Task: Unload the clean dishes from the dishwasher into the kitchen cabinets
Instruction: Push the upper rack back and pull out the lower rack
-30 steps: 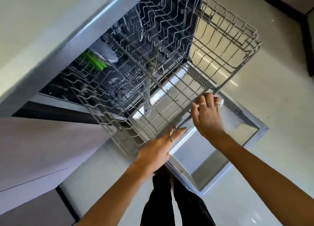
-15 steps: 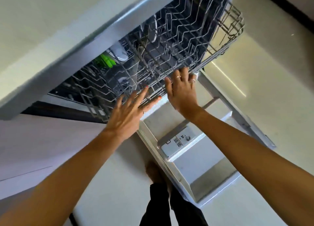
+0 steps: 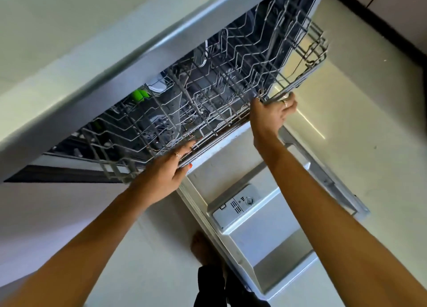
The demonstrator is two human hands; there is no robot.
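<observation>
Both hands on the wire rack point(image 3: 231, 84), centre frame. The left hand point(image 3: 161, 175) lies with fingers nearly straight over the front rail, thumb beneath; the right hand point(image 3: 270, 116) is curled round the rail's right end. A pale dish point(image 3: 159, 86) and something green point(image 3: 138, 95) sit deep inside, upper left. Uneven pressure could skew the rack on its runners, rattling the dish. The open door point(image 3: 277, 225) crowds the bare foot point(image 3: 199, 249).
</observation>
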